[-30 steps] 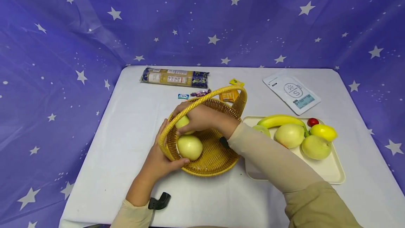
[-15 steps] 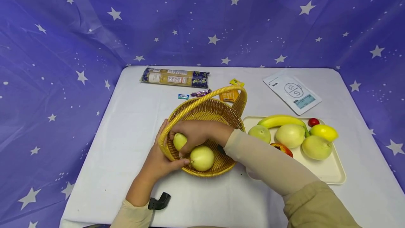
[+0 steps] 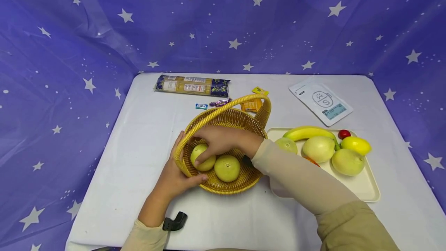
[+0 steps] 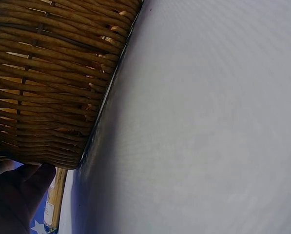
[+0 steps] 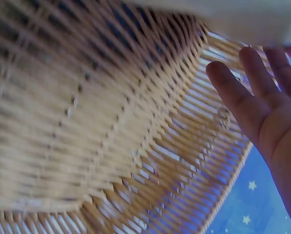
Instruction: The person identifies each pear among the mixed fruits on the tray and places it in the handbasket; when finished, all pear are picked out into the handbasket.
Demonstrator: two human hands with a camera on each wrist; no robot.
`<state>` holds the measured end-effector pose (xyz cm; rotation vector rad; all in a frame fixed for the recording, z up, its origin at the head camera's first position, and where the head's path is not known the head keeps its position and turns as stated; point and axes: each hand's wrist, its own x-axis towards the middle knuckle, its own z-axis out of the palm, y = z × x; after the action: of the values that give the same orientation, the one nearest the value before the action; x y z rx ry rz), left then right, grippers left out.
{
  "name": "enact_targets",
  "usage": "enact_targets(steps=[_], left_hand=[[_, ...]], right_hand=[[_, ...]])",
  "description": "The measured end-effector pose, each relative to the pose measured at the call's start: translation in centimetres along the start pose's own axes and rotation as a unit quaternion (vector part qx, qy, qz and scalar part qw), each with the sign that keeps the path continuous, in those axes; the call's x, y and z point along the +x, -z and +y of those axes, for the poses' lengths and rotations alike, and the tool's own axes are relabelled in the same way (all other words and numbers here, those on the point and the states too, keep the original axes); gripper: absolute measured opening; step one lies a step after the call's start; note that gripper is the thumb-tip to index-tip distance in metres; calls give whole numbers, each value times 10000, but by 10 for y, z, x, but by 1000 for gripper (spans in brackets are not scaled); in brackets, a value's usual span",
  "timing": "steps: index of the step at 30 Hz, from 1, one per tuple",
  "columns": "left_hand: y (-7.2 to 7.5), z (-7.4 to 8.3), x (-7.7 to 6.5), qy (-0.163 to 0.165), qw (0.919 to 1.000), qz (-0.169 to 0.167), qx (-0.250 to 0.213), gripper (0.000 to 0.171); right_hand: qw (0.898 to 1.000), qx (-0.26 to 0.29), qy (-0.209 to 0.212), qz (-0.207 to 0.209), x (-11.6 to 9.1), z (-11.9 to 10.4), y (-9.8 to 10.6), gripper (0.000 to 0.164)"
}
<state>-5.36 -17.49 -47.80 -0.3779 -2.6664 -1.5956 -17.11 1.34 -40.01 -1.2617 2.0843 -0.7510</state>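
Note:
In the head view a yellow wicker basket [image 3: 240, 189] with an arched handle stands mid-table. Its left rim is held by my left hand [image 3: 177, 177], thumb over the edge and fingers along the outer wall; the left wrist view shows fingertips at the woven side [image 4: 48, 107]. Two round yellow-green pears lie inside. My right hand [image 3: 221, 138] reaches into the basket, its thumb resting on the left pear [image 3: 200, 158]; the other pear [image 3: 227, 169] sits just right of it. In the right wrist view the fingers [image 5: 262, 78] look extended beside the basket wall.
Right of the basket, a cream tray [image 3: 369, 189] bears a banana [image 3: 310, 131], a lemon [image 3: 355, 145], a small red fruit [image 3: 344, 134] and several pale round fruits. Behind lie a pasta pack [image 3: 191, 85], wrapped sweets [image 3: 219, 103] and a white pouch [image 3: 322, 102].
The right hand moved within the basket and its grip on the left pear loosened. Both pears turned and shifted, the second one rolling to the right. The left hand stayed at the rim.

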Motion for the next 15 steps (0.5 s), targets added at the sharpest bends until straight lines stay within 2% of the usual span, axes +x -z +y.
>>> enact_targets(steps=[8,11,15], left_hand=[[-1,1,1,59,9999,24,-105,140],[-1,2,1,116,9998,63,-125,141],[-2,3,1,97,9997,71,-215,141]], right_hand=[[9991,-325,-69,254,-30,-4,21,70],[9983,-444,-57,384,-49,-6,25,65],[9964,-516,44,671,-84,-10,31,59]])
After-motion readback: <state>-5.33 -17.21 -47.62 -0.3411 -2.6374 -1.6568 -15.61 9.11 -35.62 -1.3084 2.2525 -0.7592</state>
